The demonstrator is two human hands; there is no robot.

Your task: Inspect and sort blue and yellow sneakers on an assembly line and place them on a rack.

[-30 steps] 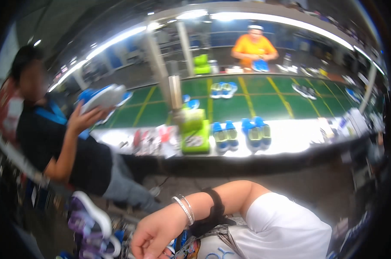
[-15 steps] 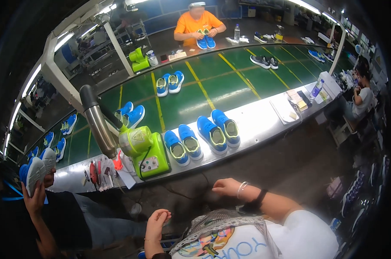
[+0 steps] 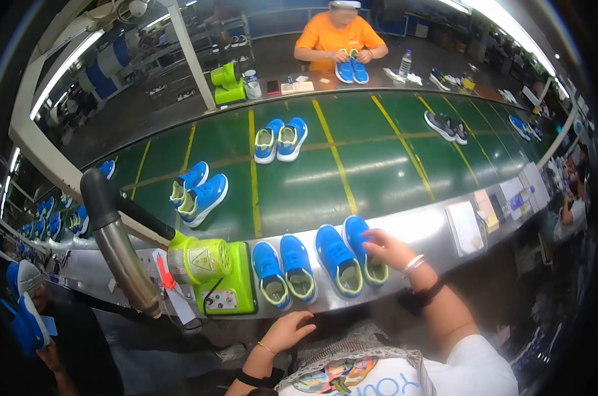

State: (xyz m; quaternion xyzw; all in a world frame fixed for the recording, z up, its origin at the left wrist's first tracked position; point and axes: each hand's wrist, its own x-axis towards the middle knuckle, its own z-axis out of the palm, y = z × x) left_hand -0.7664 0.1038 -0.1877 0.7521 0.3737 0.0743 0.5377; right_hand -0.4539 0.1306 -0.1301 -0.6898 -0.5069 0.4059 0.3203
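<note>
- The right hand (image 3: 393, 249) reaches over the table (image 3: 411, 241), its bent fingers at the outer shoe (image 3: 356, 231) of the right pair of blue shoes (image 3: 334, 256); whether they pinch it or only touch it, I cannot tell.
- The left hand (image 3: 287, 333) is loosely spread with fingers curved, holding nothing, just off the near edge of the table, close to the heels of the left pair of blue shoes (image 3: 270, 269).
- Both pairs sit upright, side by side on the metal table, toes pointing away from the person, pale green linings showing.
- Just left of them stands a bright green machine (image 3: 243, 270), with a metal pipe (image 3: 122, 267) to its left.
- A red tool (image 3: 166, 272) lies beside that machine.
- To the right on the table is a white pad (image 3: 465, 228).
- Beyond the table runs a green belt (image 3: 371, 178) crossed by yellow lines, carrying two more blue pairs (image 3: 290, 140) on its left half and a dark grey pair (image 3: 441, 124) farther right.
- Across the belt, a co-worker in an orange shirt (image 3: 335, 43) has both hands on blue shoes (image 3: 344, 71); a clear bottle (image 3: 405, 64) stands nearby.
- At lower left, another person holds up a blue shoe (image 3: 30, 323), its pale sole showing.
</note>
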